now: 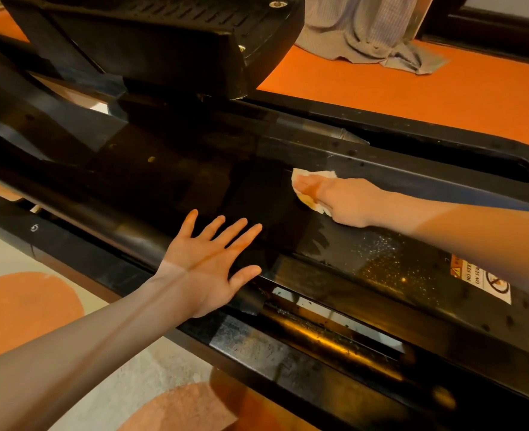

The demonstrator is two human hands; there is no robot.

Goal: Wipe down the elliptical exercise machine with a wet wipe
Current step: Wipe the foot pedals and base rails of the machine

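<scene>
Right hand grip: pinching wet wipe against elliptical machine
Left hand flat, fingers spread, resting on black deck; wet streaks beside wipe

Elliptical machine: black and glossy, its long base lying diagonally across the view from upper left to lower right, a foot pedal standing at the upper left.
Centre panel: showing speckles of dust toward the right and wet streaks just beside the wipe.
Side rails: running along both edges of the base, the near one looking grimy.
Wet wipe: white, crumpled, lying against the centre panel, mostly hidden, its edges sticking out.
</scene>
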